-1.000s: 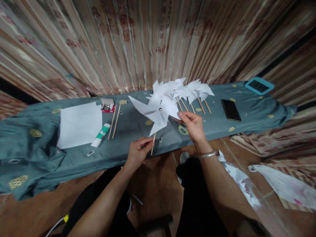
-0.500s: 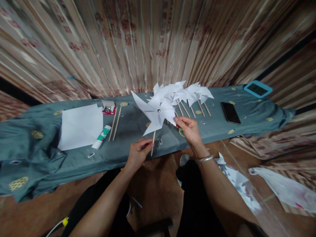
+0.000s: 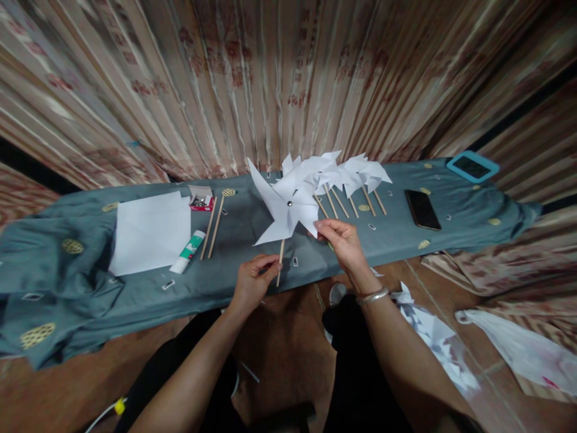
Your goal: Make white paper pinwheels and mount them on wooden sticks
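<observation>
A white paper pinwheel with a silvery pin at its centre stands on a thin wooden stick above the near edge of the table. My left hand is closed around that stick, below the paper. With thumb and fingers my right hand pinches the tip of the pinwheel's lower right blade. Behind it, several more paper pinwheels lie in an overlapping row, their sticks pointing toward me. The held pinwheel covers part of that row.
On the cloth-covered table to the left lie white paper sheets, a glue stick, a red box of pins and two wooden sticks. A phone and a blue-framed device lie right. Paper scraps are on the floor.
The held pinwheel's blades have turned slightly, the lower right blade coming down with my right hand. My left hand keeps its hold on the stick. The whole view has shifted a little.
</observation>
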`<state>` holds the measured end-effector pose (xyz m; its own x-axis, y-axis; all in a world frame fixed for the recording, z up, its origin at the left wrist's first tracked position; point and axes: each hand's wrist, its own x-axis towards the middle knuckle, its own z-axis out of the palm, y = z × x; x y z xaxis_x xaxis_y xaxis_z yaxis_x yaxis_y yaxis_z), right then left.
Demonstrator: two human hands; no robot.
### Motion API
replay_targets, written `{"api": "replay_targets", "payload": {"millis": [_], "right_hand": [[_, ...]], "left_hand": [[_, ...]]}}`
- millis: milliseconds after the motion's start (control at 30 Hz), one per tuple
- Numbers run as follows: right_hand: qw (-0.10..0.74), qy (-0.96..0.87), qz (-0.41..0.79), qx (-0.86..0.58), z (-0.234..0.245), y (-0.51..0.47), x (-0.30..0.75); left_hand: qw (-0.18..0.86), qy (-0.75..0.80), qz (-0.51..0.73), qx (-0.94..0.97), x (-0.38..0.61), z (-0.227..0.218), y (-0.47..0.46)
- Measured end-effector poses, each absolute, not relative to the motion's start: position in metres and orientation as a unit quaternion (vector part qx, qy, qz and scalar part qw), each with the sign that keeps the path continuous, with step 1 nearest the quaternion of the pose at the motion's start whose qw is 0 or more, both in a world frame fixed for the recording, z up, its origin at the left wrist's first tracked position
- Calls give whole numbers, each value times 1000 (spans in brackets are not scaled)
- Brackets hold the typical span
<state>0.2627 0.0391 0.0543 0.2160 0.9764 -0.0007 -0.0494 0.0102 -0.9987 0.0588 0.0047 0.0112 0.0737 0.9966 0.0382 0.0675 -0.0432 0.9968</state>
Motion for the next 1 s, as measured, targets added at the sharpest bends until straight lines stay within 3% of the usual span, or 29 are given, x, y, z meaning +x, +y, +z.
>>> {"api": "replay_targets", "payload": {"millis": [1000], "right_hand": [[552,-391,553,-486,63,34,258]], "left_hand": [[526,489,479,504,68,11,13]]}}
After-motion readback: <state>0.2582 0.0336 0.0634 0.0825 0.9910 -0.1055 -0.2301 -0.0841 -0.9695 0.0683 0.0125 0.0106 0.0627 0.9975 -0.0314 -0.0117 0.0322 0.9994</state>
